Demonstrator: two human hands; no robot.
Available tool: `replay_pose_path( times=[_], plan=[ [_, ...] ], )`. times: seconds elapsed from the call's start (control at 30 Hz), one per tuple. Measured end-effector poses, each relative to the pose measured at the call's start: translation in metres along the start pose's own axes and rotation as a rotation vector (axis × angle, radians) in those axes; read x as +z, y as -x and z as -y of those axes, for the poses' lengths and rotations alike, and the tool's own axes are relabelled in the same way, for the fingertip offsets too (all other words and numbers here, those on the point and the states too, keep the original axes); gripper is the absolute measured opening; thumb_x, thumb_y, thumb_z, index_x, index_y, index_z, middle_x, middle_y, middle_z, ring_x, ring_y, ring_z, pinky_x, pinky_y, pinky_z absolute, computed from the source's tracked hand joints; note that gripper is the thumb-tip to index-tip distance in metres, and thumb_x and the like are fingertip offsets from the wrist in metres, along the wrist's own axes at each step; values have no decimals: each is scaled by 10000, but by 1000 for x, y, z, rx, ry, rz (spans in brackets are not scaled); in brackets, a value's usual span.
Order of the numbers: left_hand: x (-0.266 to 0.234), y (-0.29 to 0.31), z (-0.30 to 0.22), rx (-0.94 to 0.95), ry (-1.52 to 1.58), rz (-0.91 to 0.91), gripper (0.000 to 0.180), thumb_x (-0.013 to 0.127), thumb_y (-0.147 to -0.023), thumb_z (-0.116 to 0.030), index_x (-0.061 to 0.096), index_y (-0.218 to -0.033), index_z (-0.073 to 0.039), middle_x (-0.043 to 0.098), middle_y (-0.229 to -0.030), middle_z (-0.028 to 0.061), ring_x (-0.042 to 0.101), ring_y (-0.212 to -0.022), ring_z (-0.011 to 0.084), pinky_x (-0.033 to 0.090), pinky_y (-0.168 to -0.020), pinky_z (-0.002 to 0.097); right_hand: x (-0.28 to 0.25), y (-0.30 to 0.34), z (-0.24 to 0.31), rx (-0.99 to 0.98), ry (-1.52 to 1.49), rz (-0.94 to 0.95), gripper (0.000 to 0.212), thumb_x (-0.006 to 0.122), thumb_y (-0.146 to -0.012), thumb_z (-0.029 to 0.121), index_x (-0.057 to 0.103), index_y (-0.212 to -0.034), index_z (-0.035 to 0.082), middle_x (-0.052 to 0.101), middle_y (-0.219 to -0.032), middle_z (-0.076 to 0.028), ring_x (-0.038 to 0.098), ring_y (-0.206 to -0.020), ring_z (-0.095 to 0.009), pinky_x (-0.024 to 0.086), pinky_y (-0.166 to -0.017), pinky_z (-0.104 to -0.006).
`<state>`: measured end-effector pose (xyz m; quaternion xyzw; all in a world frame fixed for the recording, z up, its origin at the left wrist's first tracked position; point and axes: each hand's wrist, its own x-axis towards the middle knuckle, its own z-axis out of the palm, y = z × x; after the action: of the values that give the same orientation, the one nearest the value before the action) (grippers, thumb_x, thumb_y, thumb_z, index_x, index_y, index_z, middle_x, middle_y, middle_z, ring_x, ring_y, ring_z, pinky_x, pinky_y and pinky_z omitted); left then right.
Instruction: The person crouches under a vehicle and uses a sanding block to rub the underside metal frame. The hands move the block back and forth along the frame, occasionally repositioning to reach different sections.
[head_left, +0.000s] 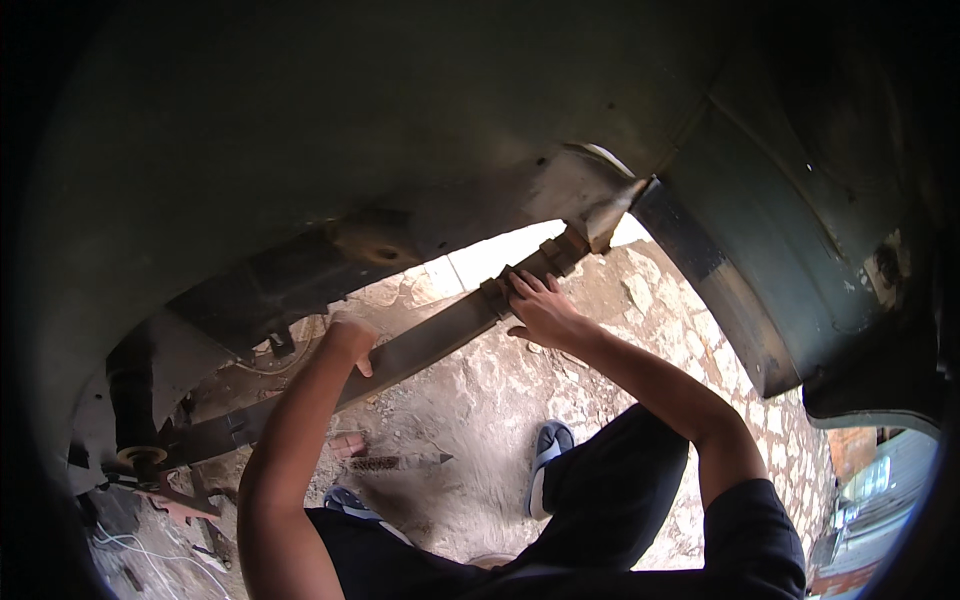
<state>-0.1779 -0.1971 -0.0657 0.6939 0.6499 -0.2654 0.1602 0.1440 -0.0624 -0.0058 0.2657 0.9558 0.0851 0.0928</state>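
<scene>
A long, dark leaf spring (430, 345) runs slantwise under the vehicle body, from the lower left up to a bracket at the upper right. My left hand (354, 338) is closed on its middle, with the thumb showing in front and the other fingers hidden behind. Farther right, my right hand (545, 310) lies against the spring with fingers spread across it beside a metal clamp (494, 293). Its thumb stands apart, below the spring's lower edge. Another clamp (553, 255) sits nearer the bracket (598, 215).
The dark wheel arch (330, 130) spans overhead, and a curved body panel (740, 250) comes down on the right. A black cylindrical part (132, 410) hangs at the left. Pale wires (150, 550) lie below it. A pointed piece of debris (390, 463) rests on the dirt ground near my shoes.
</scene>
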Motion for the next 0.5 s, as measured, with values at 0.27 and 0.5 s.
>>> replay_pose_path(
  times=[0.27, 0.5],
  plan=[
    [-3, 0, -4, 16, 12, -8, 729, 819, -659, -517, 629, -1240, -120, 679, -1165, 130, 642, -1100, 312, 511, -906, 438, 1, -1, -2, 21, -37, 30, 749, 684, -862, 418, 415, -1428, 7, 309, -1538, -205, 289, -1429, -361, 288, -1100, -622],
    [0, 0, -4, 3, 17, -14, 717, 817, -664, -515, 634, -1232, -120, 681, -1159, 129, 642, -1098, 314, 511, -907, 440, 15, -5, -12, 11, -70, -78, 654, 657, -886, 405, 480, -1391, 31, 353, -1513, -201, 324, -1407, -358, 312, -1077, -601]
  ],
)
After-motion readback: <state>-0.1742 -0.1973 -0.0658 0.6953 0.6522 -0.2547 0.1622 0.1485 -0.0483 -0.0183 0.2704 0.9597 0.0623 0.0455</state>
